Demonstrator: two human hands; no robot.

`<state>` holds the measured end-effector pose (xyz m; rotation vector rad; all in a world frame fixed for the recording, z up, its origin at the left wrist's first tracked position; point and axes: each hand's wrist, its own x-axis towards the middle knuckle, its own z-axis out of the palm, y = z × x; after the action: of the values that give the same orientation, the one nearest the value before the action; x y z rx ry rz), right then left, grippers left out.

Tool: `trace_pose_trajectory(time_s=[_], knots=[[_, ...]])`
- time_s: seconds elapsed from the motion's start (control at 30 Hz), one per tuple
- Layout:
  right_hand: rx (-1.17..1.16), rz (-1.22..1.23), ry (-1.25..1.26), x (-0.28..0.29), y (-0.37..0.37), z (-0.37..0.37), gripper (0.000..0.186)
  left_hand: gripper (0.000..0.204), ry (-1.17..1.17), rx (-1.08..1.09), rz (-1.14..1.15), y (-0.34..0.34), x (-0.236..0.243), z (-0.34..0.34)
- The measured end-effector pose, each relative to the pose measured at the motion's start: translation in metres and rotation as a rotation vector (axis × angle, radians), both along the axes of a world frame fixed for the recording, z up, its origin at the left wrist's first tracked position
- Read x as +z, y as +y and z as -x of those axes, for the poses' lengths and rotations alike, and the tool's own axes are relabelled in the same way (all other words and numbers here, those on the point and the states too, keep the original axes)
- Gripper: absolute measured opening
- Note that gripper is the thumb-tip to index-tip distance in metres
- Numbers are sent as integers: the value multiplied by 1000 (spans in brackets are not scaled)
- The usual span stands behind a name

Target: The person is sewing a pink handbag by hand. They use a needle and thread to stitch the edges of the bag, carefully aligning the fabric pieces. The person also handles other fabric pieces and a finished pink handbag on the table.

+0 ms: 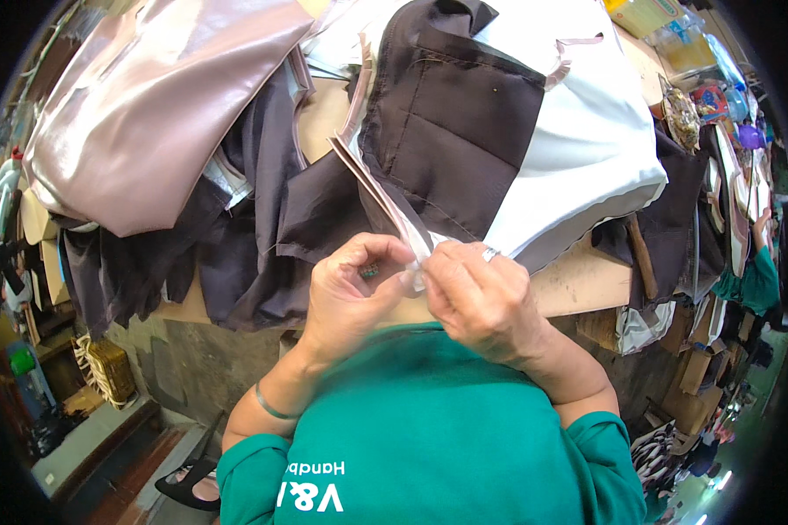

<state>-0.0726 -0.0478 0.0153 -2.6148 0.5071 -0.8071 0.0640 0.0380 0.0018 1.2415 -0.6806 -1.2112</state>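
Just in front of my green shirt, my left hand and my right hand meet at the end of a narrow layered strip, pale pink and white along its edge. My left thumb and forefinger are pinched together at its lower tip. The right fingers, closed over the same end, hide part of it. From there the strip runs up and left along a dark brown lining cloth with stitched seams. Under and right of the lining lies a white sheet of material with a grey underside at its edge.
Shiny pinkish leather-like material lies at the left over more dark cloth, which hangs past the edge of the tan tabletop. Bottles stand at the far right. A wooden handle pokes out below the white sheet.
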Motion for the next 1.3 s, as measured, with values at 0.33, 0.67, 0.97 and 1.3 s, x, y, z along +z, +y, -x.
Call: trace_pose_trajectory(time_s=[0.33, 0.67, 0.97, 1.3], knots=[[73, 216, 76, -19, 0, 12, 10, 12, 39, -109, -141, -14, -14, 12], [150, 210, 99, -42, 7, 22, 9, 13, -20, -186, -175, -2, -45, 21], [63, 148, 143, -40, 13, 20, 11, 17, 19, -148, -141, -3, -44, 24], [-115, -487, -33, -30, -8, 26, 12, 17, 21, -37, -78, 1, -37, 19]])
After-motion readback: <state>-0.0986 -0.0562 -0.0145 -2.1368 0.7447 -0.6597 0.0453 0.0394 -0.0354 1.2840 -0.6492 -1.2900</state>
